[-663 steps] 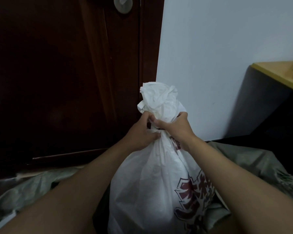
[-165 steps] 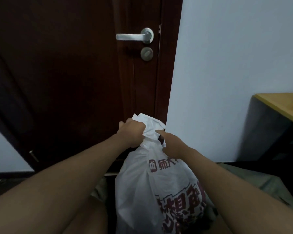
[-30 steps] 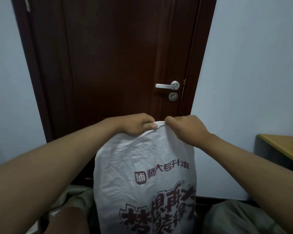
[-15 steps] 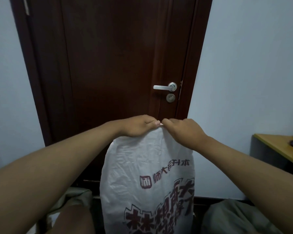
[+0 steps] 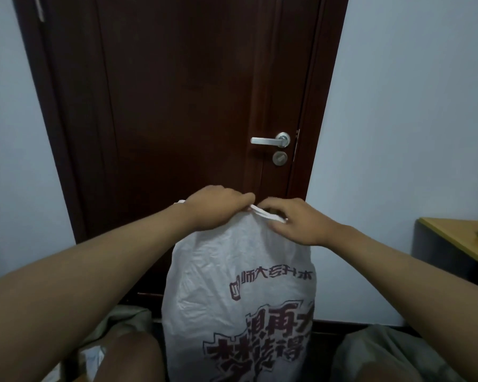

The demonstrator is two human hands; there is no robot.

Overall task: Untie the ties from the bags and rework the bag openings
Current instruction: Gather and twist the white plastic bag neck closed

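Head camera faces the door (image 5: 191,106) (close, slightly downward).

The white plastic bag (image 5: 240,293) carries dark red printing on its near face. An upper line, beside a small square logo, reads roughly "师大专升本". Below it run much larger, bolder Chinese characters in two rows; "再" shows in the first, while the rest are creased, cut off at the frame's bottom edge, and not surely legible.
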